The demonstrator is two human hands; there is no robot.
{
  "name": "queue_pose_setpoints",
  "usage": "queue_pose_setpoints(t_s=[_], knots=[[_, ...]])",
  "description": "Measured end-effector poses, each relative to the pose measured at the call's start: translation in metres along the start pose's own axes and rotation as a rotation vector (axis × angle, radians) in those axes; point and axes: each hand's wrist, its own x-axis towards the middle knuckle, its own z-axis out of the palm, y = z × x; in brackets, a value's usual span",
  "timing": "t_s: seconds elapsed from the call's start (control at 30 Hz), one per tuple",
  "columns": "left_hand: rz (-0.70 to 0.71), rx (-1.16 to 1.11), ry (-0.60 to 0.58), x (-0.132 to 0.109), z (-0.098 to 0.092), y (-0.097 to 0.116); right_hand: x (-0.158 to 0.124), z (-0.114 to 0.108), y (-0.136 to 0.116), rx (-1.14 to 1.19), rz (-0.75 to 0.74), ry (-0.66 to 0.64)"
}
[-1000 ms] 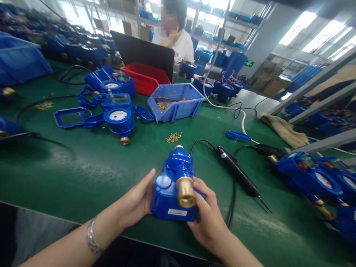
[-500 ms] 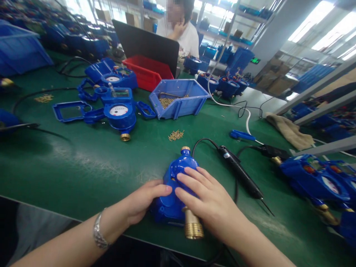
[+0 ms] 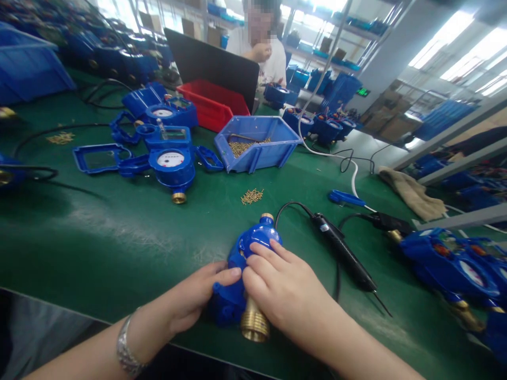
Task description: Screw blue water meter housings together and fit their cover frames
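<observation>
I have the left hand and the right hand both gripping the blue meter, brass screws beyond them, the black screwdriver off to their right.

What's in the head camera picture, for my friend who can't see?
A person's left hand and right hand hold a blue meter with a brass end at a green table. Farther back lie brass screws and a blue bin, with a black screwdriver at right.
</observation>
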Motion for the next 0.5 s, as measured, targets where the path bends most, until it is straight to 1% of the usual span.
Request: queue_pose_setpoints(t_s=[0.07,0.13,0.2,0.23,0.27,0.3,0.33,0.37,0.43,0.5], knots=[[-0.012,-0.011,-0.015,0.001,-0.006,0.004,0.007,-0.004,-0.001,0.028,0.026,-0.02],[0.006,-0.008,0.004,-0.001,-0.01,0.011,0.012,-0.013,0.007,0.134,0.026,-0.057],[0.032,-0.005,0.021,-0.005,-0.015,0.019,0.018,-0.021,0.025,0.344,0.002,-0.068],[0.045,-0.008,0.025,-0.007,-0.017,0.023,0.023,-0.021,0.037,0.433,0.045,-0.055],[0.06,-0.011,0.033,-0.01,-0.02,0.026,0.029,-0.017,0.05,0.486,0.133,-0.035],[0.073,-0.014,0.044,-0.013,-0.023,0.028,0.036,-0.009,0.063,0.473,0.29,-0.006],[0.085,-0.019,0.064,-0.015,-0.026,0.03,0.045,0.003,0.076,0.383,0.509,-0.008],[0.096,-0.024,0.09,-0.016,-0.03,0.03,0.054,0.017,0.088,0.317,0.636,-0.025],[0.105,-0.036,0.146,-0.018,-0.036,0.028,0.072,0.048,0.104,0.251,0.742,-0.092],[0.116,-0.051,0.183,-0.019,-0.041,0.025,0.087,0.074,0.111,0.207,0.785,-0.164]])
